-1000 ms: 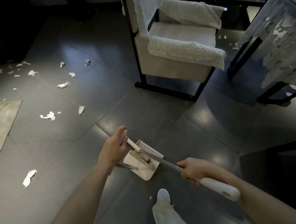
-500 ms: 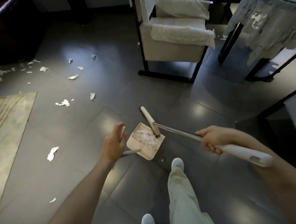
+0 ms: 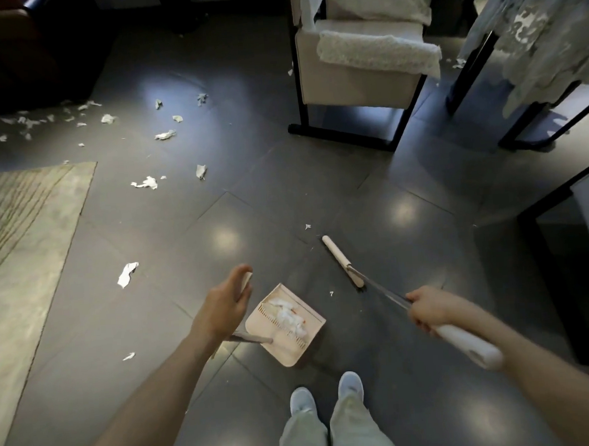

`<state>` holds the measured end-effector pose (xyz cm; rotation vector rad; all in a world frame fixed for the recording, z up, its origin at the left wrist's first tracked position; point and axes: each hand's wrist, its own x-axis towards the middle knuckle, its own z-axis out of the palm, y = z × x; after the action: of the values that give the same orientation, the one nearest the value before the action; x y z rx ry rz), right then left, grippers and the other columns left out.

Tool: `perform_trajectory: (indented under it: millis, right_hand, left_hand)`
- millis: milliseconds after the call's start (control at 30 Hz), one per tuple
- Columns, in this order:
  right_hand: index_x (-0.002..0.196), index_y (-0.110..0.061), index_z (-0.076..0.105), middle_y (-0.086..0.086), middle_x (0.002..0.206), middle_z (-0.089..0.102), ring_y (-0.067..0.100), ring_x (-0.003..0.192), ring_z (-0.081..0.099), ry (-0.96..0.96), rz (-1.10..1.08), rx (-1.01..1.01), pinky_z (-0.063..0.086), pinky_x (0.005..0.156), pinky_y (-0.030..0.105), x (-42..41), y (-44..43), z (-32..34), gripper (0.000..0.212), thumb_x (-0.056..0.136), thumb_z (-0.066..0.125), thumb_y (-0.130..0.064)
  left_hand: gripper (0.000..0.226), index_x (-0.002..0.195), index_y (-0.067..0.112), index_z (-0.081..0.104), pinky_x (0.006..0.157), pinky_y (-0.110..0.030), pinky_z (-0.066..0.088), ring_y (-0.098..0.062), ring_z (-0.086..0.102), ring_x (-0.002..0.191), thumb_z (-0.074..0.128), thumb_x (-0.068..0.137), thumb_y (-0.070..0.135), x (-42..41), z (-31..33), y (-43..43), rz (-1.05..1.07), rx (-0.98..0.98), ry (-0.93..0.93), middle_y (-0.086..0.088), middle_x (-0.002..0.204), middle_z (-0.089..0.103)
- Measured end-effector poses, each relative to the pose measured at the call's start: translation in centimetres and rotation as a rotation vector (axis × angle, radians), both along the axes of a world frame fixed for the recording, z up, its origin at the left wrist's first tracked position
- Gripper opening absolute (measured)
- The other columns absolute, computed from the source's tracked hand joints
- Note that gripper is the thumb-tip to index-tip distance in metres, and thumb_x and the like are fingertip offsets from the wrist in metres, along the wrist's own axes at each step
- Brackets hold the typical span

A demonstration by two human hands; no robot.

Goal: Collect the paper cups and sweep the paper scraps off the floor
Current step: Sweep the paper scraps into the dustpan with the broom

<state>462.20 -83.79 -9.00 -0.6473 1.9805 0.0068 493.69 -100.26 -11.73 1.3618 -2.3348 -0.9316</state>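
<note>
the paper scraps (image 3: 128, 274) left of the dustpan (image 3: 288, 354) look light and flimsy, suiting gentle broom (image 3: 342, 260) strokes; right hand (image 3: 427, 309) fingers wrap the broom, left hand (image 3: 224, 305) fingers curl loosely round the dustpan handle.

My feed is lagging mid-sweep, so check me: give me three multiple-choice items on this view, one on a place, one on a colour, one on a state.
1. Where is the broom head?
A. inside the dustpan
B. on the rug
C. over bare floor, apart from the dustpan

2. What colour is the dustpan?
A. beige
B. blue
C. black

3. What state is the dustpan in?
A. empty
B. holding white paper scraps
C. tipped upside down

Answers:
1 C: the broom head sits over dark tiles to the right of the dustpan, with a gap between them.
2 A: its tray is pale beige.
3 B: white scraps lie heaped in its tray.
</note>
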Motion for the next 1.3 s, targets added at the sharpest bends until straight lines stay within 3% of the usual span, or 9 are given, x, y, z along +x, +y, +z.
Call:
perform_trajectory:
  millis: [67, 167, 333, 433, 600, 800, 967, 1067, 1300]
  right_hand:
    - [0.105, -0.007, 0.061, 0.007, 0.064, 0.059, 0.023, 0.051, 0.057, 0.049, 0.078, 0.039, 0.045, 0.045, 0.023, 1.7, 0.5, -2.5, 0.03, 0.082, 0.041, -0.005]
    - [0.106, -0.008, 0.057, 0.006, 0.073, 0.058, 0.023, 0.061, 0.057, 0.024, 0.121, 0.075, 0.045, 0.052, 0.025, 4.3, 0.7, -5.1, 0.026, 0.084, 0.044, -0.011]
    - [0.131, -0.008, 0.047, 0.002, 0.064, 0.051, 0.009, 0.043, 0.05, -0.161, 0.086, 0.084, 0.043, 0.043, 0.021, 8.0, -0.1, -4.8, 0.044, 0.087, 0.042, -0.008]
    - [0.141, -0.008, 0.037, 0.006, 0.053, 0.047, 0.01, 0.033, 0.043, -0.302, -0.068, 0.092, 0.035, 0.034, 0.016, 7.1, -1.5, -3.4, 0.056, 0.086, 0.04, 0.003]
    - [0.137, -0.016, 0.043, 0.001, 0.04, 0.041, 0.007, 0.028, 0.035, -0.352, -0.172, 0.059, 0.028, 0.032, 0.011, 3.1, -3.4, 1.1, 0.057, 0.085, 0.042, 0.009]
    - [0.145, -0.019, 0.037, 0.005, 0.055, 0.05, 0.01, 0.032, 0.042, -0.204, 0.024, -0.043, 0.039, 0.037, 0.019, 1.5, -8.4, 3.1, 0.063, 0.085, 0.047, -0.001]
    - [0.139, -0.014, 0.042, 0.009, 0.06, 0.053, 0.017, 0.045, 0.048, -0.115, 0.03, -0.125, 0.044, 0.045, 0.026, -2.8, -15.0, 1.0, 0.056, 0.085, 0.048, -0.002]
    - [0.137, -0.012, 0.044, 0.008, 0.059, 0.052, 0.016, 0.044, 0.046, -0.081, 0.006, -0.147, 0.042, 0.04, 0.023, -5.9, -19.0, -0.1, 0.052, 0.086, 0.048, -0.002]
    - [0.121, -0.013, 0.053, 0.009, 0.07, 0.06, 0.02, 0.05, 0.057, 0.059, 0.127, -0.073, 0.048, 0.044, 0.024, -11.7, -27.3, -2.8, 0.036, 0.086, 0.045, -0.01]
  left_hand:
    - [0.032, 0.125, 0.01, 0.052, 0.069, -0.029, 0.041, -0.036, 0.066, 0.088, 0.056, 0.094, 0.015, -0.3, -0.5, 0.3, -0.023, 0.004, -0.027, -0.015, 0.096, 0.069]
    - [0.03, 0.12, 0.028, 0.046, 0.071, -0.032, 0.044, -0.037, 0.065, 0.091, 0.055, 0.094, 0.017, -1.0, -1.7, 0.6, 0.001, 0.014, -0.009, -0.014, 0.101, 0.069]
    - [0.03, 0.123, 0.009, 0.052, 0.067, -0.027, 0.035, -0.037, 0.064, 0.087, 0.054, 0.094, 0.016, -2.9, -2.0, -0.4, 0.044, -0.012, -0.003, -0.015, 0.096, 0.068]
    - [0.031, 0.125, 0.009, 0.051, 0.067, -0.031, 0.038, -0.037, 0.063, 0.087, 0.053, 0.095, 0.017, -3.4, -1.7, -0.7, 0.029, -0.008, -0.004, -0.017, 0.096, 0.067]
    - [0.027, 0.12, 0.024, 0.046, 0.067, -0.03, 0.039, -0.036, 0.064, 0.084, 0.053, 0.095, 0.017, -3.3, -1.0, -1.1, 0.023, 0.019, 0.014, -0.017, 0.093, 0.067]
    - [0.031, 0.126, 0.008, 0.048, 0.066, -0.026, 0.035, -0.037, 0.062, 0.083, 0.05, 0.096, 0.016, -4.7, 0.0, -4.5, 0.079, 0.032, -0.031, -0.012, 0.085, 0.062]
    - [0.029, 0.124, 0.007, 0.048, 0.065, -0.027, 0.033, -0.036, 0.061, 0.08, 0.05, 0.096, 0.016, -7.3, 0.0, -9.5, 0.127, 0.019, -0.043, -0.005, 0.079, 0.056]
    - [0.027, 0.123, 0.011, 0.047, 0.063, -0.028, 0.034, -0.034, 0.059, 0.074, 0.049, 0.097, 0.018, -8.9, -0.4, -12.4, 0.181, 0.043, -0.054, -0.004, 0.075, 0.056]
    - [0.03, 0.125, 0.015, 0.05, 0.066, -0.026, 0.034, -0.035, 0.064, 0.089, 0.052, 0.095, 0.017, -12.9, -1.0, -19.5, 0.245, 0.086, -0.011, -0.014, 0.092, 0.067]
